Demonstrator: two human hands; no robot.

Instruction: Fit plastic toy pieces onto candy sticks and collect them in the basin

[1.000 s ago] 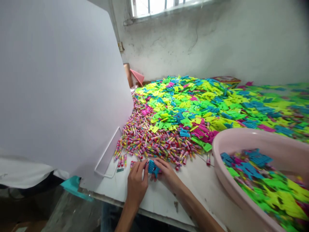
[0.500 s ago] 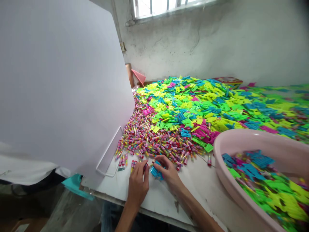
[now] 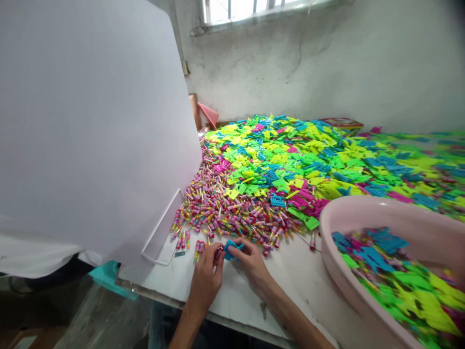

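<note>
Between the thumb and fingers of my left hand (image 3: 206, 272) is a small candy-like tube (image 3: 218, 252) with a reddish end, mostly hidden by the fingers. My right hand (image 3: 252, 264) pinches a flat blue plastic piece (image 3: 229, 248), and the piece meets or nearly meets the tube; the exact contact is hidden. Several loose tubes (image 3: 199, 246) lie just beyond my left fingers. Behind both hands spreads a heap of pink-labelled tubes (image 3: 232, 213) with yellow and red parts.
A big pile of green, yellow, blue and magenta plastic pieces (image 3: 290, 155) covers the table's back. At right stands a pink basin (image 3: 336, 208) holding mixed pieces. A large white panel (image 3: 98, 131) rises at left, with a white wire frame (image 3: 160, 264) beside it on the white table (image 3: 236, 300).
My right hand has tilted the blue piece upward and brought it closer to my left fingers. The left hand stays nearly in place, still holding the tube.
</note>
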